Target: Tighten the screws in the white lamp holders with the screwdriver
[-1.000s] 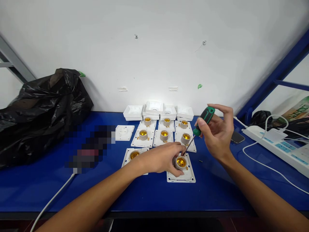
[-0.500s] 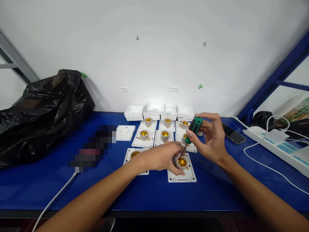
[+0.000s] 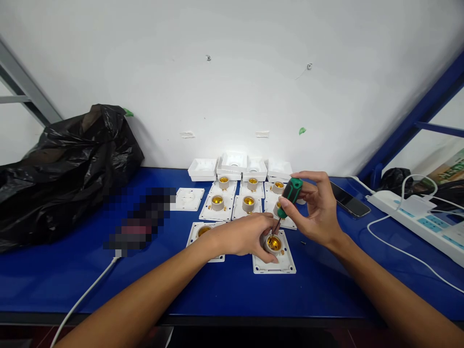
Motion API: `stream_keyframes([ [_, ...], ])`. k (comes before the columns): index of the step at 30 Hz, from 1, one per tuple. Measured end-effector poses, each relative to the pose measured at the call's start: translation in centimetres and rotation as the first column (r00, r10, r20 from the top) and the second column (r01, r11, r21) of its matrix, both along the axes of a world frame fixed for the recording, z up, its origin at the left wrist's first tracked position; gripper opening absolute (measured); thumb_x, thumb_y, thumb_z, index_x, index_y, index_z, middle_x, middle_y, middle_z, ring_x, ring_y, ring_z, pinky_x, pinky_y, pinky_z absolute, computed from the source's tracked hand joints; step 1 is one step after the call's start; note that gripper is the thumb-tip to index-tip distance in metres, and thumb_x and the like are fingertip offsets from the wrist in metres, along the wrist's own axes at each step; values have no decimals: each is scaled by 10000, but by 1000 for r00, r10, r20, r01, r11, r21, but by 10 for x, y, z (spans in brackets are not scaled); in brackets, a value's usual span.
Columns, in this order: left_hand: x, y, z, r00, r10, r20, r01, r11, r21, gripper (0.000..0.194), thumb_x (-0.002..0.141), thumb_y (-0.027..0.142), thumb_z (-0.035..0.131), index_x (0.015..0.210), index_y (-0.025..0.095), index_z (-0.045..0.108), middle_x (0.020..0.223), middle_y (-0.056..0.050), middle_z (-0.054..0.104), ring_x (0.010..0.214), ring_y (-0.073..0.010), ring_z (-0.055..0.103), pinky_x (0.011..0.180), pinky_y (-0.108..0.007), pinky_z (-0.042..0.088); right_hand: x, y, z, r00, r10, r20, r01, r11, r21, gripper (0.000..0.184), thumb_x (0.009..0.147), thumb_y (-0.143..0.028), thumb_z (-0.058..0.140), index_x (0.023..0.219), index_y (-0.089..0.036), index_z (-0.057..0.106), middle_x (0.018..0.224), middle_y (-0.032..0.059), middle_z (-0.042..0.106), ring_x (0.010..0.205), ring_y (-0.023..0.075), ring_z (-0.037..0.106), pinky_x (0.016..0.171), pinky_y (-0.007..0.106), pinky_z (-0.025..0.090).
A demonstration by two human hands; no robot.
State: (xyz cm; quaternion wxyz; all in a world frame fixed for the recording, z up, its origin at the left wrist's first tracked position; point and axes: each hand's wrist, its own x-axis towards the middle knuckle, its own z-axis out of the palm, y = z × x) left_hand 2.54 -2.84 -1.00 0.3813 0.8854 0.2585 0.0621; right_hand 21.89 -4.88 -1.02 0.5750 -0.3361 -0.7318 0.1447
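Steadying a Lamp Socket Under a Screwdriver

In the head view, the green screwdriver (image 3: 291, 195) is now sitting lower and closer in than a second ago, its tip reaching into the socket (image 3: 276, 244). The right hand (image 3: 321, 212) is gripping its handle; the left hand (image 3: 246, 234) is pinching the socket, which is resting on a square white plate (image 3: 264, 266). A small screw (image 3: 303, 243) is lying to the right on the blue table (image 3: 319, 295).

Other sockets on plates are standing behind, with white boxes (image 3: 203, 169) lining the pale wall (image 3: 253, 82). A black bag (image 3: 90, 150) is slumping at left; a phone (image 3: 350, 199) and power strip (image 3: 398, 212) are lying at right.
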Motion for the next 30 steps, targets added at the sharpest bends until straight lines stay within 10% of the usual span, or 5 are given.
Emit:
stream_keyframes([
  [30, 0, 0, 0, 1000, 4, -2, -4, 1000, -15, 409, 723, 411, 816, 853, 209, 484, 806, 32, 502, 685, -124, 441, 651, -299, 357, 2, -3, 0, 992, -37, 118, 24, 994, 111, 548, 800, -222, 796, 1254, -286, 496, 823, -46, 608, 567, 112, 584, 461, 265, 474],
])
